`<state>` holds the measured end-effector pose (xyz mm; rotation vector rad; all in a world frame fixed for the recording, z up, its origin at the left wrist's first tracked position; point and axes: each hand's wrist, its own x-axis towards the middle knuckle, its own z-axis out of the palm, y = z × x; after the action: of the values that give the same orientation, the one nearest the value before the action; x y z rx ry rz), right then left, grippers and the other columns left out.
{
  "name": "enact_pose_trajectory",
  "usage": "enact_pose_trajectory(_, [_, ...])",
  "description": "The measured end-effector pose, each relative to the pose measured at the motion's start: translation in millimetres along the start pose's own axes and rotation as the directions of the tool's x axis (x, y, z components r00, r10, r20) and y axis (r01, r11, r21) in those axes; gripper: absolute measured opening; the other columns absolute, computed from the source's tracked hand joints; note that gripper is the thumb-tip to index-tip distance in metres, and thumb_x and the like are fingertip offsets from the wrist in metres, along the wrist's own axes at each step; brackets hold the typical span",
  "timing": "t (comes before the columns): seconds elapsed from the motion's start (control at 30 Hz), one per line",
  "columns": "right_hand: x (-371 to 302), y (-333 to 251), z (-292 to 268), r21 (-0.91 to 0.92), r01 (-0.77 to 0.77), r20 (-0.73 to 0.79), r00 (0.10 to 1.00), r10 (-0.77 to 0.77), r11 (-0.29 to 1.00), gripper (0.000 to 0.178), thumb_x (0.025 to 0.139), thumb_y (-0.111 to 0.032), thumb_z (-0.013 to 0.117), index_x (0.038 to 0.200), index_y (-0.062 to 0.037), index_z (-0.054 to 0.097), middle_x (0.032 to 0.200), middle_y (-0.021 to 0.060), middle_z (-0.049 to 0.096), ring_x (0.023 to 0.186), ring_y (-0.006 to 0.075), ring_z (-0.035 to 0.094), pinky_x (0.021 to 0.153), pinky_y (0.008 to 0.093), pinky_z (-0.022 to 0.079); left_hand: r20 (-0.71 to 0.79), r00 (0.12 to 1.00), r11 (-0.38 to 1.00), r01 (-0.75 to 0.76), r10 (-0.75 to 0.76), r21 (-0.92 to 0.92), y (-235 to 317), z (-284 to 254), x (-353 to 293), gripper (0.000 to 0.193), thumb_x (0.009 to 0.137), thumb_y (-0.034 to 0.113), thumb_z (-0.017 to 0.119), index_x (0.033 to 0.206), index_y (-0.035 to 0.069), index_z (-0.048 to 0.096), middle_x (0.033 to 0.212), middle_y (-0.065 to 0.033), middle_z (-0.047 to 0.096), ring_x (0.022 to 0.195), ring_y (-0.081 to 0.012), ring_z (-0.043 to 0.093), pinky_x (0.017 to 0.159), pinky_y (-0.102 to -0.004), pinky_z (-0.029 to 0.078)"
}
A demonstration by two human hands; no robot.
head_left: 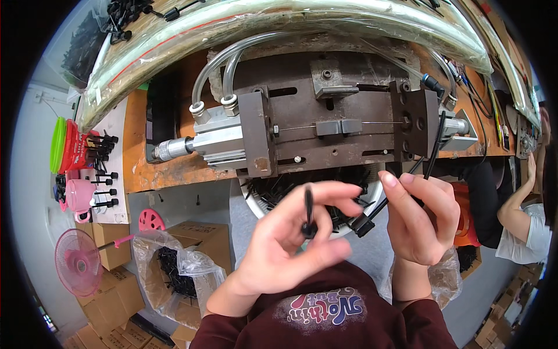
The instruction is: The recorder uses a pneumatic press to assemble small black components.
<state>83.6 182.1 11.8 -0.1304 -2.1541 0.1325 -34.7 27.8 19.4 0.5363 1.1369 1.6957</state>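
Head | left hand (273, 250) partly hides bucket (251, 203) | machine (296, 110) beyond | fan (80, 264) left

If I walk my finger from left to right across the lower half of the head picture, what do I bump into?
Pink fan → clear plastic bag → left hand → right hand → another person's arm.

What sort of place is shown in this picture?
It looks like an assembly workshop: a brown metal fixture with clear hoses is on a wooden bench, and many small black parts lie in a clear plastic bag below.
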Motion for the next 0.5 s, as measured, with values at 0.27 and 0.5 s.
enact_pose_trajectory(0.27, [-2.8,-0.9,8.7,0.064,-0.051,-0.031,0.998,0.054,0.997,0.034,0.063,0.009,0.077,0.097,0.0026,0.074,0.098,0.0091,0.062,0.079,0.0230,0.067,0.064,0.0303,0.056,0.214,0.859,0.558,-0.472,0.465,0.683,5.2,5.2,6.5,0.037,0.070,0.004,0.082,0.106,0.005,0.074,0.098,-0.0086,0.069,0.060,-0.0070,0.050,0.047,-0.0206,0.036])
enact_pose_trajectory(0.5, [-10.9,10.3,-4.1,0.289,-0.221,-0.106,0.960,0.260,0.931,0.041,0.091,-0.011,0.061,0.125,0.0116,0.053,0.120,0.0253,0.053,0.102,0.0353,0.066,0.089,0.0404,0.056,0.305,0.785,-0.072,-0.318,0.539,0.945,-14.5,1.0,29.5,0.029,0.071,0.007,0.078,0.100,0.007,0.073,0.116,-0.0107,0.068,0.056,-0.0131,0.060,0.050,-0.0251,0.047])
